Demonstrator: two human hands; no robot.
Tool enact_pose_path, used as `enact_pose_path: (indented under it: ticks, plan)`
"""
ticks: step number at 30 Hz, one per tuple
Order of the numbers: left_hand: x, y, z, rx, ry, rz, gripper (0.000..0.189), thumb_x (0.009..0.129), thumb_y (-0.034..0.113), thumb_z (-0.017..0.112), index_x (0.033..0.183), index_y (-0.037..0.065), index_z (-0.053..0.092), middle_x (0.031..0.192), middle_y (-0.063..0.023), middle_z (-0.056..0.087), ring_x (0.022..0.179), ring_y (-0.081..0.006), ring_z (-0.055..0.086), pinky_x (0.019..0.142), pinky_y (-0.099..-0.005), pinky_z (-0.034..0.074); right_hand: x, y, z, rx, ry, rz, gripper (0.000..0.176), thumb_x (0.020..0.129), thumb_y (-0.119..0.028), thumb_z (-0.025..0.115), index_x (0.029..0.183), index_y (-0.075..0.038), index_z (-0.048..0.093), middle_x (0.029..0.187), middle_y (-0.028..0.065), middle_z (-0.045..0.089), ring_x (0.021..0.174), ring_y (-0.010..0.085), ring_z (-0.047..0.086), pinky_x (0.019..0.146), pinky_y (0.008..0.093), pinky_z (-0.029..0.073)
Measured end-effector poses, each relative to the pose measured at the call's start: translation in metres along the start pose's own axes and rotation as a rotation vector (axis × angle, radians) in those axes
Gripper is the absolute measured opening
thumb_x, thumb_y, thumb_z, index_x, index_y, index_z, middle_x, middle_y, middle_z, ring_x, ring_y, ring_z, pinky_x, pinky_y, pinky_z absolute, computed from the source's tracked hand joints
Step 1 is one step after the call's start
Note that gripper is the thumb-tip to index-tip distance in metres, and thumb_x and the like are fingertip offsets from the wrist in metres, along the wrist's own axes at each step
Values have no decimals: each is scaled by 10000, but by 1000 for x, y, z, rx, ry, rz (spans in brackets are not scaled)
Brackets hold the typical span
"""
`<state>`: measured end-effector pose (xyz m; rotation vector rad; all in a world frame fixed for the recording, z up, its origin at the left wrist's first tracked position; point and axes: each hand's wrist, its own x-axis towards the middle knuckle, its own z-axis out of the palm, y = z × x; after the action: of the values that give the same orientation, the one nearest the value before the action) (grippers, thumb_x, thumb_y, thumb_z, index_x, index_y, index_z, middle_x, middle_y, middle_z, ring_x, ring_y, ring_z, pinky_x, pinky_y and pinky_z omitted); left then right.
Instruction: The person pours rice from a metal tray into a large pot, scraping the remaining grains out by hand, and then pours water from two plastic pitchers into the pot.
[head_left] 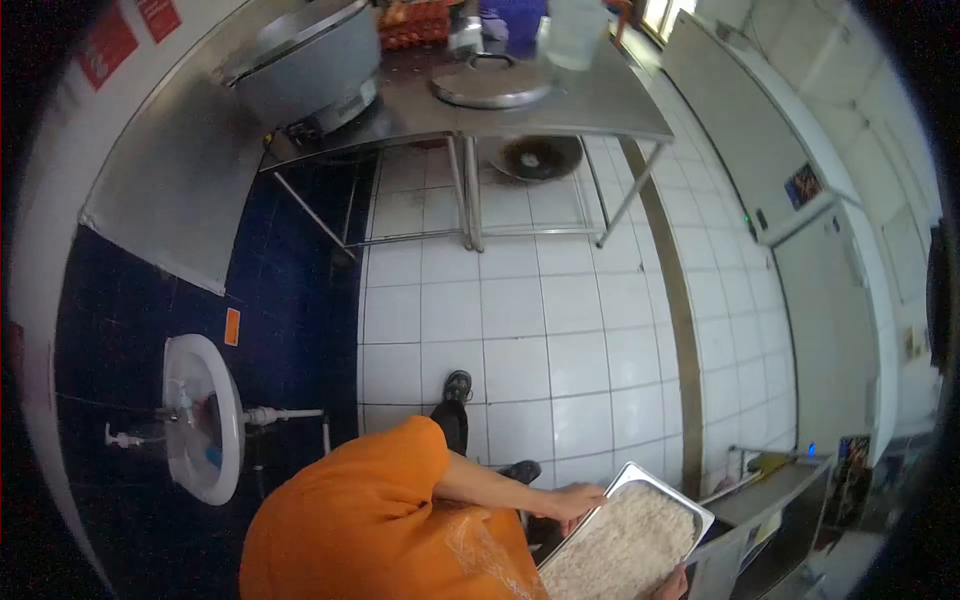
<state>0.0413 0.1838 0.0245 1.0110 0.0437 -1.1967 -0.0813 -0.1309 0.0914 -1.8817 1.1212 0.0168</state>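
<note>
A rectangular metal pan [628, 474] is filled with a pale, grainy mass [625, 545] that resembles cooked rice. My left hand [575, 503] grips the rim on the pan's near-left side, fingers closed over it. On the opposite side, at the bottom of the view, part of my right hand [673, 584] shows against the pan's edge, holding it. The pan is tilted in the view, and its lower end is cut off by the frame. An orange sleeve [400, 450] covers my left upper arm.
A steel table [600, 110] at the back bears a large grey vessel [310, 75], a round lid [490, 82] and containers. A sink [225, 430] hangs on the left wall. White chest units [835, 320] line the right. A metal stand [770, 500] is beside the pan.
</note>
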Motion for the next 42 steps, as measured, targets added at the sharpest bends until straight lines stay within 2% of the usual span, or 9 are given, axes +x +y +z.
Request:
enact_pose_path:
  ticks: [7,11,15,29,33,35,38,39,42]
  plan:
    - [-116,173,-154,151,217,370,390,961,342,334,1005,-14,487,667,-122,541,425,-187,580,326,-288,503,-52,-235,184,127,-205,-233,519,944,-343,459,1229,91,461,1109,192,567,958,274,585,797,366,467]
    - [-206,263,-233,259,357,537,325,984,271,338,1041,-17,478,629,-102,538,427,-163,571,329,-278,505,-52,-320,281,97,-95,-308,477,948,-329,450,1145,101,516,1021,193,598,848,263,606,718,369,484]
    - [-298,336,-299,236,584,759,321,975,257,370,907,-20,517,600,-75,519,409,-158,544,311,-283,453,-104,-435,377,292,-493,-422,490,949,-335,453,1157,106,509,1071,199,586,893,266,598,755,368,477]
    - [-617,526,-427,357,1211,1097,304,941,264,465,842,-15,535,605,-71,532,387,-155,512,285,-299,409,-299,-810,660,267,-866,-956,492,930,-350,469,1157,79,557,1056,169,629,845,202,628,746,309,462]
    - [-707,594,-455,478,1529,1221,360,959,291,468,786,-18,533,647,-10,502,594,-108,511,524,-277,434,-389,-908,707,282,-802,-1090,439,901,-336,541,1113,45,591,980,126,655,782,159,639,669,276,486]
    - [-754,606,-458,683,1313,1324,635,849,443,606,1097,-139,551,1042,-259,614,906,-267,607,802,-386,469,-404,-959,755,421,-951,-1248,454,889,-362,549,1076,47,612,978,122,653,797,167,632,697,278,483]
    - [-804,663,-530,682,1693,1281,489,920,337,507,1001,-136,602,829,-212,640,782,-233,617,657,-359,470,-451,-996,801,311,-686,-1354,535,895,-446,507,1067,47,625,925,122,652,793,172,596,728,305,433]
    - [-822,671,-545,742,1915,1304,456,931,313,484,937,-125,607,776,-188,630,745,-214,602,627,-354,457,-464,-1001,815,185,-333,-1598,544,901,-467,494,1007,47,637,874,129,641,758,175,578,723,308,422]
    - [-868,662,-593,810,2166,1400,425,948,276,450,817,-104,590,683,-138,589,673,-173,548,576,-345,427,-530,-995,874,551,-544,-1464,504,954,-419,432,935,51,615,813,96,613,708,139,518,695,301,408]
